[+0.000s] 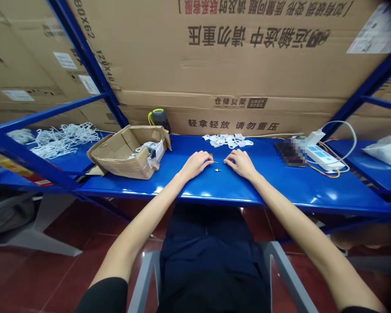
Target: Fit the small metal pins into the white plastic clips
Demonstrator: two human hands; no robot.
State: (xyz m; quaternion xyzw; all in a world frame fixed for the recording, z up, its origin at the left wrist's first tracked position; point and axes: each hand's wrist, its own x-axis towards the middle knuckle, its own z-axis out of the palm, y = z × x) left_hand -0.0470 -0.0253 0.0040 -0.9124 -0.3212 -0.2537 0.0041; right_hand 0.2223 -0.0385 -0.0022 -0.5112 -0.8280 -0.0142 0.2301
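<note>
On the blue table (289, 184), my left hand (196, 165) has its fingers pressed together around a thin, pin-like metal piece (215, 162) whose tip sticks out to the right. My right hand (242, 164) rests on the table a short way to the right, fingers curled; whether anything is between its fingertips is too small to tell. A small metal part (218, 170) lies on the table just below the gap between the hands. Behind them is a loose pile of flat white pieces with holes (230, 140).
An open cardboard box (120, 163) with small parts stands left, a dark bottle (160, 118) behind it. White wire-like items (63, 141) lie far left. At right are a pixelated dark object (291, 152) and a power strip (326, 157) with cables. Blue posts flank the table.
</note>
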